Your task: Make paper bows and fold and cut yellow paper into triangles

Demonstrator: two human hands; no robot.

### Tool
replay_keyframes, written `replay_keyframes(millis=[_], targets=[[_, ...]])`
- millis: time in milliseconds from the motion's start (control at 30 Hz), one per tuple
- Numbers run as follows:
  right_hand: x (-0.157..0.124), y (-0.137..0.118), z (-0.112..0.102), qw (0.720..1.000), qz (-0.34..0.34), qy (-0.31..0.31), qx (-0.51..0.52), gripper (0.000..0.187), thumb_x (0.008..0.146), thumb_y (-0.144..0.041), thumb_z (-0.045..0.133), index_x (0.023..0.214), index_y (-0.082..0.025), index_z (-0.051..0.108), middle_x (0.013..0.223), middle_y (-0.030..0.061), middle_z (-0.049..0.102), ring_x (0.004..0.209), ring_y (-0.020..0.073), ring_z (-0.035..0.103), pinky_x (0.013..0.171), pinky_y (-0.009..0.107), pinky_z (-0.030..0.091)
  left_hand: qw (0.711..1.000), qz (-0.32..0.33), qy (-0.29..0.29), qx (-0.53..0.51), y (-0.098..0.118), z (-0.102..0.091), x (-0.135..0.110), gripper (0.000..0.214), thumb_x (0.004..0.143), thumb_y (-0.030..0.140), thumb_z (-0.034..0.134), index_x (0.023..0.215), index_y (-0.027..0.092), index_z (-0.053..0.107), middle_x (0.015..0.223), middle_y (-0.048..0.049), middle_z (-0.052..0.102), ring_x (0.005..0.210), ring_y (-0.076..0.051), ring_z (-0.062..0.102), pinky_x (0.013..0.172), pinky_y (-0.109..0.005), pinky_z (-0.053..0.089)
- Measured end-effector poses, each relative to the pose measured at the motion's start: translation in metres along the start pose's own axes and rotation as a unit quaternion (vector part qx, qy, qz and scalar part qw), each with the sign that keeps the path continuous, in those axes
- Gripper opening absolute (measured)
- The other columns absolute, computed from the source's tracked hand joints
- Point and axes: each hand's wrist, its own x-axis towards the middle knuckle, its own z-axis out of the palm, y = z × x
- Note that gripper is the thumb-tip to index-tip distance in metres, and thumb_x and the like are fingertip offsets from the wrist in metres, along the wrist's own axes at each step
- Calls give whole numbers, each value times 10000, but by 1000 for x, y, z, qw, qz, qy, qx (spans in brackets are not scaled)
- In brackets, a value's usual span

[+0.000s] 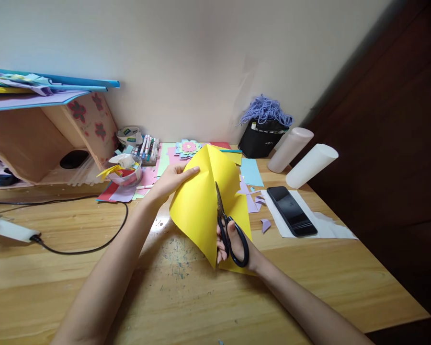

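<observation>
A folded sheet of yellow paper [197, 201] is held up above the wooden desk [187, 287]. My left hand [170, 181] grips its upper left edge, thumb on the front. My right hand [235, 244] has its fingers through the black handles of a pair of scissors [224, 218]. The blades point up into the paper along its middle fold. The lower right part of the sheet lies behind my right hand.
A black phone [290, 211] lies on white paper at the right, beside two white cylinders [301, 155] and a black pouch with purple yarn [264, 129]. Coloured paper sheets, scraps, markers and a clear bowl [127, 175] sit at the back. A black cable [86, 244] runs at left.
</observation>
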Motion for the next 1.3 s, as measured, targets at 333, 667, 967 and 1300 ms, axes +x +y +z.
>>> replay_keyframes(millis=[333,667,967,1300], targets=[[3,5,-3,1000,-11,27,-4,684,524,-850,461,711,-198,370,426,-118,378,286,42,397,340,202,452,999,-1,21,32,-1,2,1,377,669,516,658,766,151,665,762,-61,705,592,-155,617,475,-210,442],[2,7,-6,997,-27,54,-41,600,637,-779,476,737,-193,393,464,-108,370,305,39,387,319,182,445,999,-4,23,29,-1,3,0,388,657,528,664,777,159,668,754,-46,702,585,-150,616,487,-209,444],[1,-1,-4,998,-20,53,-43,628,594,-805,478,730,-199,382,461,-117,344,293,34,357,290,178,427,998,5,25,50,0,1,0,401,669,533,646,790,151,662,777,-55,696,616,-153,621,515,-211,451],[3,-1,-5,1000,-15,11,-11,715,506,-880,393,727,-200,370,422,-118,378,292,33,373,351,194,453,998,-14,-12,68,3,2,-3,456,675,549,634,889,146,659,825,-83,699,651,-176,642,529,-235,473]])
